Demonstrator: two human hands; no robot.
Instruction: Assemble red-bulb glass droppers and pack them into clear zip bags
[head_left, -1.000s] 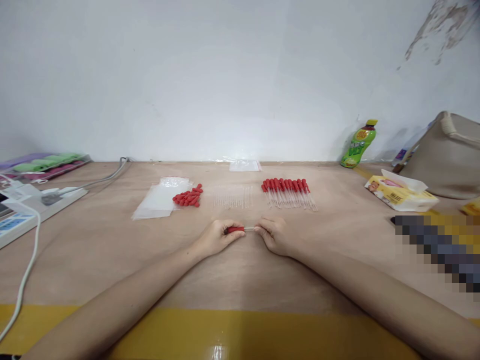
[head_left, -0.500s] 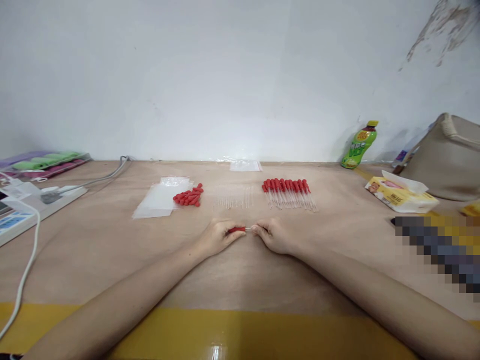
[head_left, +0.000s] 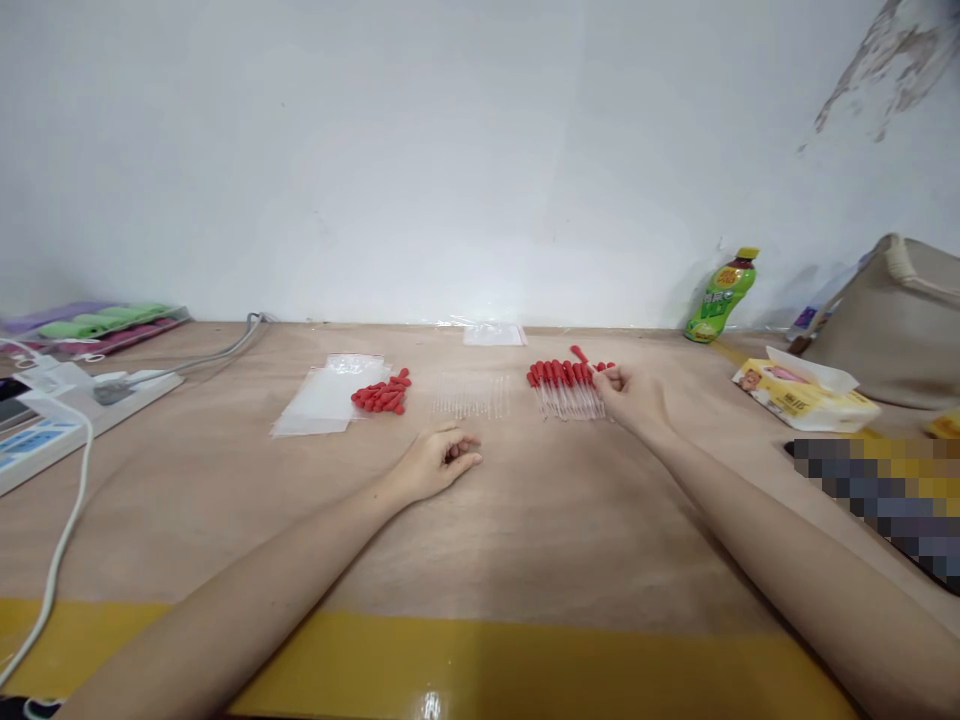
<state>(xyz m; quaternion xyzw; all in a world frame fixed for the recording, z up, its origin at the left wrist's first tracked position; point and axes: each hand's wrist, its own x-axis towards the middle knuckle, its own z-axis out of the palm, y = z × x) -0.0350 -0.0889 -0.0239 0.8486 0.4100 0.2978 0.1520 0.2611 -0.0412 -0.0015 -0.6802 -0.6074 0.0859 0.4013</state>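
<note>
brown table [head_left: 570, 540], red bulbs [head_left: 381, 398], clear tubes [head_left: 471, 398], red-topped droppers [head_left: 556, 374]

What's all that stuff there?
Teardrop bulbs: many, red, centre left
Flat plastic bags: several, whitish, centre left
Thin tubes: one row, clear, centre
Bulbed droppers: one row, red and clear, centre right
Tilted dropper: one, red, right hand
Small plastic bag: one, whitish, by white wall
Plastic bottle: one, green, back right
Tissue packet: one, yellow and white, right
Slouched bag: one, beige, far right
Power strip: one, white, left
Cables: two, grey and white, left
Packed rolls: several, mixed colours, back left
Pixelated object: one, dark, right
Tabletop: one, brown, below
Left hand: one, bare, centre
Right hand: one, bare, centre right
</note>
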